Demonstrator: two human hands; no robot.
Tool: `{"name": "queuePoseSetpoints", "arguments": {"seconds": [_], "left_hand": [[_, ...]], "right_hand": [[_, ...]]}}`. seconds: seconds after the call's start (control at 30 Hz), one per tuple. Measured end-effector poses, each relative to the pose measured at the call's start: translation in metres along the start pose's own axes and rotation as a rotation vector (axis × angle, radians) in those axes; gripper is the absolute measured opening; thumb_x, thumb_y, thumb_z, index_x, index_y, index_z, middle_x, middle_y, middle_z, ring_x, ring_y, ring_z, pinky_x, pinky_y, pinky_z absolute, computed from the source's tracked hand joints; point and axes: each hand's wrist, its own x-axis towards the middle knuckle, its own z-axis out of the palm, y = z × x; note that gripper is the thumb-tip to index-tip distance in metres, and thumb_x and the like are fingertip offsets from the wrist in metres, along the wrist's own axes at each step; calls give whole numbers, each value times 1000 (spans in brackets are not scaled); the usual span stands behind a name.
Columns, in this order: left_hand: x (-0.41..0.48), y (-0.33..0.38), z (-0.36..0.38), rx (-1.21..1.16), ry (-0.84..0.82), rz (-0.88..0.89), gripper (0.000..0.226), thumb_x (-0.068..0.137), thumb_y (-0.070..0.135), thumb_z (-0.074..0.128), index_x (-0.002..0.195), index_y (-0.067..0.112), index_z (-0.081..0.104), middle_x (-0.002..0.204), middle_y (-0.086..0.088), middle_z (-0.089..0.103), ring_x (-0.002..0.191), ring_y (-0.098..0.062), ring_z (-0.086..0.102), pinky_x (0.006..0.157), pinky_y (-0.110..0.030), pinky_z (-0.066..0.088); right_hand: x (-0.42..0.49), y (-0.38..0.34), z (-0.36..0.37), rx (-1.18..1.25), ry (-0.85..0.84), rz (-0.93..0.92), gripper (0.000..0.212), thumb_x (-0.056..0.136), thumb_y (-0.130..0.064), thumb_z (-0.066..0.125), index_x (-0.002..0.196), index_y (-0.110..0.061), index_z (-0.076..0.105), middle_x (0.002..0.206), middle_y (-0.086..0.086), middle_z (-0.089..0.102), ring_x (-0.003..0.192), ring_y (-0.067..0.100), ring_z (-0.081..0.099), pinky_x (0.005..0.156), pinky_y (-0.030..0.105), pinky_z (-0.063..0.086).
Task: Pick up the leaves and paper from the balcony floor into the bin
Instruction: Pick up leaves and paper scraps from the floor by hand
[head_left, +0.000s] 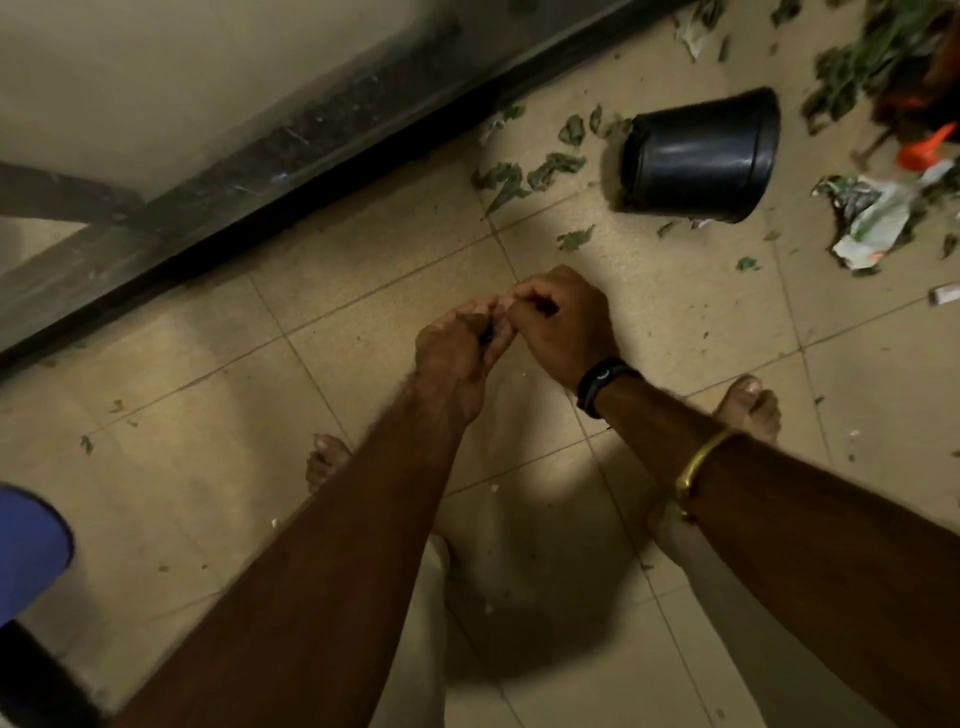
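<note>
Low at the left edge, a blue rounded object (31, 556) is cut off by the frame. A dark metal door track (249, 176) crosses the upper left above the beige tiled floor (218, 415). At centre the left hand (457, 358) and right hand (563, 317) meet, fingers curled, both pinching dark leaf scraps (475, 318) that are mostly hidden in the grip. The right forearm wears a black wristband (602, 384) and a gold bangle (698, 473). Torn green leaves (553, 166) litter the upper centre beside a black plastic container (701, 156) on its side. Far right, crumpled printed paper (872, 218) is too blurred to read.
</note>
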Motion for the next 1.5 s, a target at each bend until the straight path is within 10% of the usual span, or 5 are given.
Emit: {"name": "queuePoseSetpoints", "arguments": {"seconds": [0.13,0.3,0.67,1.0,1.5], "left_hand": [[9,6,22,37,-44,18,20,101,-1,45,109,-1,64,94,-13,68,85,-20,69,87,-32,59],[25,8,27,86,-50,40,23,101,1,46,113,0,65,102,-14,69,92,-21,70,87,-32,60],[15,16,54,-14,-4,23,21,101,6,47,99,2,68,101,-16,72,98,-25,70,93,-37,57],[37,29,48,-49,4,47,22,103,3,45,105,-5,65,103,-21,69,98,-27,70,87,-34,59],[27,33,52,66,-72,83,18,102,11,51,108,5,67,99,-8,72,95,-19,70,89,-34,59]], "right_hand": [[47,24,-21,-298,172,-56,25,88,-15,55,106,-15,72,109,8,65,96,23,61,81,32,52],[86,49,-31,-682,-78,-235,17,93,-13,55,100,-12,71,108,14,63,97,34,61,78,39,51],[55,-21,-41,-24,-194,-55,14,81,-14,76,93,-19,69,77,-6,70,74,6,67,67,24,60],[158,-6,-39,-854,-4,-80,44,95,-25,61,134,-9,51,146,24,39,132,41,41,109,50,38],[85,-27,-24,-239,-123,-133,18,79,-13,70,92,-24,65,78,-6,69,71,9,64,62,17,51]]}}
